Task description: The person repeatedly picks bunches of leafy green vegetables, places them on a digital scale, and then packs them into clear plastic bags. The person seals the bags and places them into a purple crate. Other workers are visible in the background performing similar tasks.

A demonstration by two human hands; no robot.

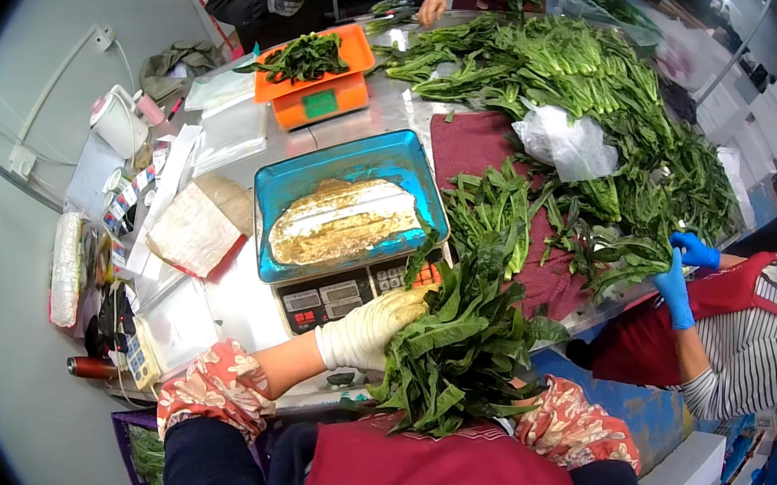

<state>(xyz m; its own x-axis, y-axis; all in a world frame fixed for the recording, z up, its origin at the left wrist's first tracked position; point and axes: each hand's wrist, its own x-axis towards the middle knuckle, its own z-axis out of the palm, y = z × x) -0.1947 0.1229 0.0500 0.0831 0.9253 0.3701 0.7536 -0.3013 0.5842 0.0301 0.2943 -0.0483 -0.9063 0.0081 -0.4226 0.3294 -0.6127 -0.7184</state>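
Observation:
My left hand (378,328), in a pale glove, grips a large bunch of dark leafy greens (456,345) in front of my chest. Leaves hide my right hand; only a sliver of its wrist shows beside the patterned sleeve (577,426). Just beyond my left hand stands a digital scale (323,300) with a display and keypad. Its blue metal tray (350,227) is worn and stained and holds no greens. Another bunch of long-leaved greens (490,215) lies right of the tray, partly on a dark red cloth (470,143).
A big heap of greens (584,70) covers the far right of the metal table. An orange scale (319,92) bears more greens. Left are plastic bags (230,139) and a box (197,226). At right, a co-worker's blue-gloved hands (677,289) hold greens; two people stand opposite.

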